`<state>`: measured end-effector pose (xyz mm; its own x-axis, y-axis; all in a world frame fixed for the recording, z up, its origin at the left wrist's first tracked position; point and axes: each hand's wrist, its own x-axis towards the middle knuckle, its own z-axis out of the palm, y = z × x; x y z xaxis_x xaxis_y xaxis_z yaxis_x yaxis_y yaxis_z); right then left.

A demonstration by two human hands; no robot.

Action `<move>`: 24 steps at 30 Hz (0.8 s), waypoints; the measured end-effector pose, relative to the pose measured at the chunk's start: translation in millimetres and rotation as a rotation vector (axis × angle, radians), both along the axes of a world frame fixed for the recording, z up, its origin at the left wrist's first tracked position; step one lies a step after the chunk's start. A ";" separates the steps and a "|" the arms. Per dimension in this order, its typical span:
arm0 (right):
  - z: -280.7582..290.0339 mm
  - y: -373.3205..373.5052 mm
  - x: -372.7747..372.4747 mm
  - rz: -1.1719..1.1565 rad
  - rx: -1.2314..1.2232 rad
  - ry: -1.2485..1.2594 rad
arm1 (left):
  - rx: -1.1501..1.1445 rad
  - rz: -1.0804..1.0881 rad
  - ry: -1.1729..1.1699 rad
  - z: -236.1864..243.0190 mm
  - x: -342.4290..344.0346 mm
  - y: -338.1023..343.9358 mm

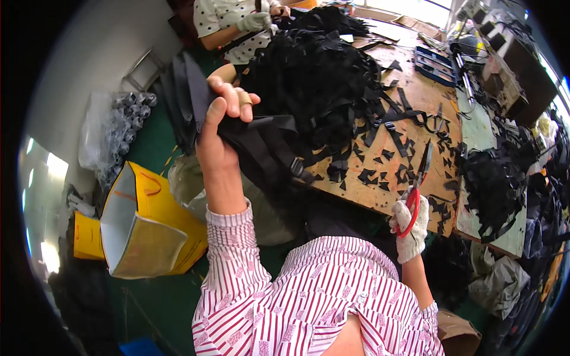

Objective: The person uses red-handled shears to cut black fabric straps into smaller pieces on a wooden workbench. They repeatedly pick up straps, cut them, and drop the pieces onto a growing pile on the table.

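Note:
Raised at the left, my bare left hand (219, 139) has its fingers curled, a tan band on one of them. It grips black webbing straps (264, 139), whose ends with a buckle hang to the right over the table edge. Long dark strips (184, 98) fan out on its other side; where they pass behind the palm is hidden. My right hand (414, 240), in a white knit glove, holds red-handled scissors (416, 202) at the table's front edge, blades pointing up and away. Small black offcuts (386, 172) lie scattered between the hands on the wooden table (356, 193).
A big heap of black straps (314, 77) covers the table's far left. Across it sits a co-worker (228, 21) in a dotted top and glove. A blue tray (436, 65) lies far right, more black straps (496, 184) nearer. A yellow bag (160, 207) stands left on the floor.

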<state>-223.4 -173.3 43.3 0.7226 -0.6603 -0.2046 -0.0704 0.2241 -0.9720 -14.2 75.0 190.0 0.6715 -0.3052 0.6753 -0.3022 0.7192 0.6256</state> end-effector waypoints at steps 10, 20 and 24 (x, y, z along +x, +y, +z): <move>27.0 -35.8 -76.6 -0.323 -0.022 -0.294 | 0.180 -0.320 -0.163 56.3 -6.0 -80.5; 48.7 -64.9 -120.6 -0.631 -0.156 -0.433 | 0.724 -0.028 -0.562 73.2 76.6 -162.0; 44.4 -73.6 -121.8 -0.696 -0.169 -0.469 | 0.735 0.418 -1.171 110.9 5.9 -214.9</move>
<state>-345.2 -246.9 87.7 0.1265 -0.9797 0.1554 0.4477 -0.0834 -0.8903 -8.3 -139.9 300.9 -0.0218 -0.7427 0.6692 -0.9949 0.0819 0.0586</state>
